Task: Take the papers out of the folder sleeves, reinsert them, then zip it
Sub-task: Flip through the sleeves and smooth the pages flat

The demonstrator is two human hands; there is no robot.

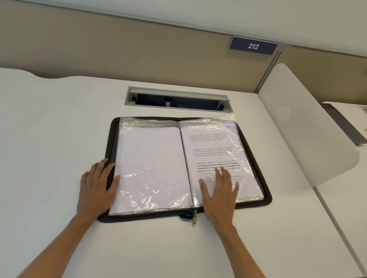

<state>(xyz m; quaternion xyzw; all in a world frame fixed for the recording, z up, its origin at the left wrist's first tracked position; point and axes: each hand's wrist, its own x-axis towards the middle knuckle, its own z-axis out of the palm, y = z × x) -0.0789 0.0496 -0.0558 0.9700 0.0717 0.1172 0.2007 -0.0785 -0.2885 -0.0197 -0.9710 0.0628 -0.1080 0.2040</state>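
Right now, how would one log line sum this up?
folder: open, unzipped | papers: in sleeves | left hand: flat on folder edge | right hand: flat on right page

A white bench [50, 130] carries an open cable tray [178, 100]; behind it a beige partition [119, 53] bears sign 212 [253, 46].
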